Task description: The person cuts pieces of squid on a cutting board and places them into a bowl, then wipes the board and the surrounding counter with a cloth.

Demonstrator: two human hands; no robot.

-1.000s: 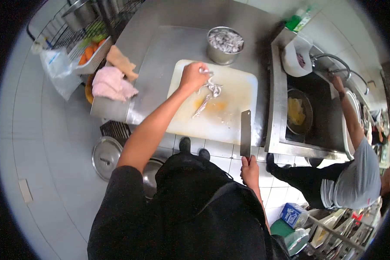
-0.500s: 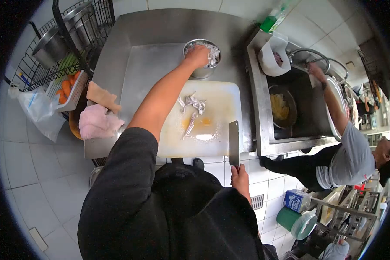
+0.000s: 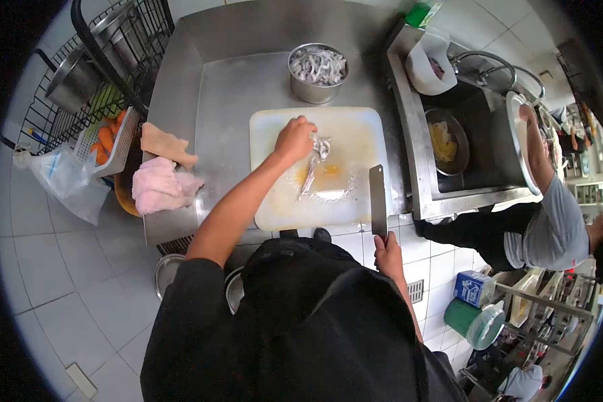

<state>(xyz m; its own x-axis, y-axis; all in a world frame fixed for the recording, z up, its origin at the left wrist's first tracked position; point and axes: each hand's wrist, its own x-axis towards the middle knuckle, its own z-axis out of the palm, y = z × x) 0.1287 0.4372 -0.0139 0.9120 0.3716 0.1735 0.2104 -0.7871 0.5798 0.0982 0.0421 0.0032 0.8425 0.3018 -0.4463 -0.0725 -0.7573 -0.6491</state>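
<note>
My left hand is over the upper middle of the white cutting board, its fingers bunched around pale grey squid pieces. Part of that small heap is hidden under the fingers. A thin strand trails down from it across the board, beside a wet, yellowish patch. My right hand grips the dark handle of a cleaver. Its broad blade points away from me, upright along the board's right edge. Behind the board stands a round steel bowl filled with similar grey pieces.
To the right, a sink holds a pan with yellow pieces. A co-worker stands there, one hand at a large white round container. On the left lie a pink cloth and a basket of carrots.
My left hand has come out of the steel bowl and back to the squid pieces on the board. My right hand still holds the cleaver. The co-worker's hand has moved from the tap to the white container.
</note>
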